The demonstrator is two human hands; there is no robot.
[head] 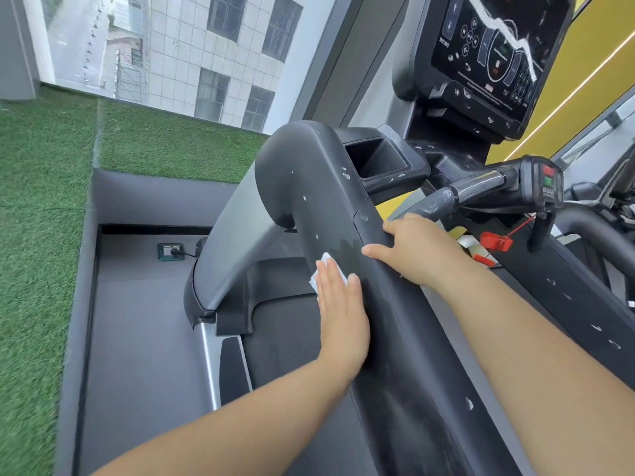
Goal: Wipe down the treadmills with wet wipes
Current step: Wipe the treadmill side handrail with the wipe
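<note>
Right now your wet wipe [325, 258] lies flat against the outer side of the treadmill's dark handrail [326, 173]. It is pinned there under the straight fingers of your left hand [342, 314], pressed rather than pinched. It looks thin, limp and slick, so it may bunch or slide; bear down over its middle. Your right hand [415, 250] rests on the rail's top, but I cannot tell whether its fingers curl round. Beyond stands the console [488, 53].
</note>
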